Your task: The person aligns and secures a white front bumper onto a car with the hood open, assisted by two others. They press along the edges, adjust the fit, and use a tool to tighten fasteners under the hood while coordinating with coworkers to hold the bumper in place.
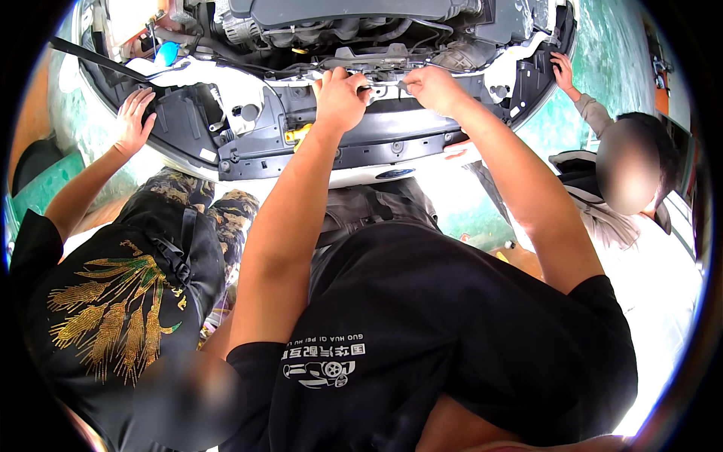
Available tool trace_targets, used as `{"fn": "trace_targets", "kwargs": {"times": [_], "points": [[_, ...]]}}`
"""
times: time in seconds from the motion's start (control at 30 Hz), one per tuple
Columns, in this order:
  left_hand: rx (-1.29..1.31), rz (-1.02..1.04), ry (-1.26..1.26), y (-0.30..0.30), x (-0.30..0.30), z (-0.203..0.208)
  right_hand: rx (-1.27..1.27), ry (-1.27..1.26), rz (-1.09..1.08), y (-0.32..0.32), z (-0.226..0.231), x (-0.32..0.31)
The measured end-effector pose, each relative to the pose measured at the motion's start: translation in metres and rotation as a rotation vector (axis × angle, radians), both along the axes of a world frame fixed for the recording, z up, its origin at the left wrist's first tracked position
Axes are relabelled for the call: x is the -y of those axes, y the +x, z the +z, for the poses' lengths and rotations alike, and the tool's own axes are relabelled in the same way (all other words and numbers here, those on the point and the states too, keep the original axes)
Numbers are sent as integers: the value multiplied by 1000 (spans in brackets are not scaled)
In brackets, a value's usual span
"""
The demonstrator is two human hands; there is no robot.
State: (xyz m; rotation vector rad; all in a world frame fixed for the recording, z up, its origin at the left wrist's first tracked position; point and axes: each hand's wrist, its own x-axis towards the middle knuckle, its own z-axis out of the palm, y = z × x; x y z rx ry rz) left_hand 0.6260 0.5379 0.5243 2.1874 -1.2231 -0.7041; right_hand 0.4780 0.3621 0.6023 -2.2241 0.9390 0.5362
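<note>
Both my arms stretch forward over the front of a car whose engine bay is uncovered. My left hand point(343, 99) is closed at the front crossmember, its thumb and fingers bent together around something dark and small that I cannot make out. A short way to its right, my right hand point(437, 90) pinches a small greyish piece by the metal bar. Its kind is too small to tell. Between the hands runs the latch area of the crossmember point(386, 92). Below them lies the black upper trim of the front bumper point(361, 157).
The black engine cover point(346, 10) is beyond my hands. A blue cap point(167, 54) and a black rod point(98, 59) are at left; a yellow piece point(298, 136) lies by my left forearm. Co-workers' hands rest on the bumper's left point(134, 120) and right point(562, 73) ends.
</note>
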Motion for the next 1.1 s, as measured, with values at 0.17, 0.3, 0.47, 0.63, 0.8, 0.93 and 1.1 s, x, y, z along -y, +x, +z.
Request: {"fn": "trace_targets", "kwargs": {"times": [0.17, 0.3, 0.47, 0.63, 0.8, 0.93, 1.1], "points": [[4, -1, -6, 0, 1, -1, -14, -37, 37, 2, 0, -2], [14, 1, -9, -1, 1, -2, -22, -31, 38, 4, 0, -3], [2, 10, -15, -1, -1, -1, -14, -32, 64, 9, 3, -7], [-14, 2, 16, 0, 2, 4, -55, -69, 97, 12, 3, -13], [-21, 7, 7, 0, 1, 3, -4, -117, 82, 12, 5, -21], [-34, 14, 13, 1, 0, 5, -80, -91, 100, 19, 7, -22], [-25, 8, -15, -1, 1, 3, 39, -53, 57, -10, -13, -23]]}}
